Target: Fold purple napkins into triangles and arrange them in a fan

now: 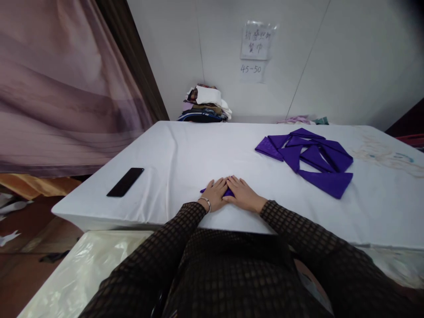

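Observation:
Both palms lie flat at the near side of the table, pressing on a small folded purple napkin [229,192]. My left hand [214,194], with a silver bracelet at the wrist, covers its left part, and a purple corner pokes out beside the thumb. From the right, my right hand [245,195] rests on the napkin with fingers stretched out. The fingertips of the two hands meet at the top. Most of the napkin is hidden under them. Farther right lies a loose heap of folded purple napkins [291,154], overlapping one another.
A white cloth covers the table [205,150]. A black phone [125,182] lies at the left. Stacked clothes [207,104] stand behind the far edge, below a handwritten sign [255,42] on the wall. A pink curtain [66,79] hangs at the left.

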Demonstrator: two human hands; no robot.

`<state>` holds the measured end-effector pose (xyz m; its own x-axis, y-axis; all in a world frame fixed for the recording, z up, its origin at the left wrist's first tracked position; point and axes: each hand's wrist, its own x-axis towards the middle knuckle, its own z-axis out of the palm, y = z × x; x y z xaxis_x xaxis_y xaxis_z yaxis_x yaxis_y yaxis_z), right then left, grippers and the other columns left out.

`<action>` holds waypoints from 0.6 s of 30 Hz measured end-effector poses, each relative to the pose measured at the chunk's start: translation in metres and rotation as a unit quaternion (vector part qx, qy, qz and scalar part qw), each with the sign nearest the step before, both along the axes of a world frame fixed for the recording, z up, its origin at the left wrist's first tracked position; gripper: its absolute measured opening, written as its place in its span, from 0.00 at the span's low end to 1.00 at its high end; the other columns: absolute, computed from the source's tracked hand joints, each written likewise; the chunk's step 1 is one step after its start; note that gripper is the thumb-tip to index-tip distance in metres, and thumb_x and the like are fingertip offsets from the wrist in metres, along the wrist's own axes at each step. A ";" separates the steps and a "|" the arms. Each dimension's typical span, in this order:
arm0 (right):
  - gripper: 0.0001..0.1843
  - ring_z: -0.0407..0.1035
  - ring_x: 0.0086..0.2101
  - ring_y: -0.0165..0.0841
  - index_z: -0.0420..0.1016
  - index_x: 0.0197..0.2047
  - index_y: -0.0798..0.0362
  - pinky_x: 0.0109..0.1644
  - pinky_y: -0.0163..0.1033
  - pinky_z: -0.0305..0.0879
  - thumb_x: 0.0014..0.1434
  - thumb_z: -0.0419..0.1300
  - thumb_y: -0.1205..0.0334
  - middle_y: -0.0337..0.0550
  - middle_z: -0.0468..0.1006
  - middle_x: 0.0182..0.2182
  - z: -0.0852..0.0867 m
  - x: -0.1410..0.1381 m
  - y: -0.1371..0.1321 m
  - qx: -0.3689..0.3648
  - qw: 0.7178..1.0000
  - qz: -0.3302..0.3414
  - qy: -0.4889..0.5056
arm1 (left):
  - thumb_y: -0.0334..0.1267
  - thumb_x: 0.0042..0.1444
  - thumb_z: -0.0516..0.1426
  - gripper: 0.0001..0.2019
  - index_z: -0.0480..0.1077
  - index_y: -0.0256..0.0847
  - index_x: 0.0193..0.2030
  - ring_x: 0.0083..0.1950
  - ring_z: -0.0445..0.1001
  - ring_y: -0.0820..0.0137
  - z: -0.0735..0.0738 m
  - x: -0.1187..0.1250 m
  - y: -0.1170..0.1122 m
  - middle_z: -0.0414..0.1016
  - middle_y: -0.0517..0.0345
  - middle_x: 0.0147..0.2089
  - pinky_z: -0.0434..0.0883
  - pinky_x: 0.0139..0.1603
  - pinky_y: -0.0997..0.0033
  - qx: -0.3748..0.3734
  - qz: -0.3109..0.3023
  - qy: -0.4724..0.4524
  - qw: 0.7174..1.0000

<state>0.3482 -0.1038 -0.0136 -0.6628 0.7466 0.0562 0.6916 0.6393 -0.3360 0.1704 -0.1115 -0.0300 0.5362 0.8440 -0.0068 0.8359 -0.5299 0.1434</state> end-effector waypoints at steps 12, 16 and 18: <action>0.41 0.42 0.65 0.45 0.45 0.69 0.56 0.65 0.57 0.40 0.62 0.45 0.39 0.55 0.49 0.66 -0.021 0.039 -0.013 0.023 0.999 0.007 -0.025 | 0.60 0.58 0.45 0.35 0.50 0.43 0.67 0.70 0.47 0.56 -0.004 0.002 0.000 0.48 0.46 0.70 0.47 0.66 0.45 0.007 0.011 -0.024 1.000; 0.41 0.42 0.65 0.45 0.45 0.69 0.55 0.65 0.57 0.40 0.62 0.45 0.38 0.54 0.48 0.67 -0.018 0.051 -0.021 0.028 0.999 0.010 -0.035 | 0.61 0.57 0.45 0.35 0.52 0.42 0.67 0.70 0.47 0.57 0.000 0.002 0.002 0.47 0.48 0.71 0.46 0.67 0.45 -0.027 0.019 -0.042 0.999; 0.40 0.42 0.65 0.45 0.45 0.69 0.55 0.65 0.57 0.40 0.62 0.45 0.39 0.54 0.49 0.66 -0.016 0.056 -0.024 0.025 0.999 0.008 -0.039 | 0.60 0.59 0.43 0.33 0.55 0.44 0.65 0.70 0.49 0.58 0.002 0.002 0.006 0.49 0.50 0.70 0.48 0.66 0.45 -0.046 0.032 -0.060 0.997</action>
